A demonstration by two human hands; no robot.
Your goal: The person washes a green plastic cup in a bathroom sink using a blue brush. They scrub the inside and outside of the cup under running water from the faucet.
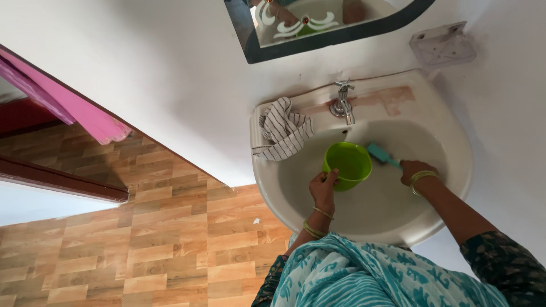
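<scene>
Over the white sink (455, 148), the left hand (323, 187) pinches a green mug's (348, 165) rim while the right hand (414, 171) seemingly grips a teal brush (380, 153).

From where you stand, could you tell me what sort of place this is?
Most likely a home washroom corner: a wall-mounted wash basin with a metal tap, a mirror above, and a soap holder on the wall.

A home washroom; wall-hung basin (455, 170), tap (343, 104), mirror (318, 23), wood-look floor tiles (142, 250)

Tilted green mug (348, 165), teal brush (382, 154) beside.
</scene>
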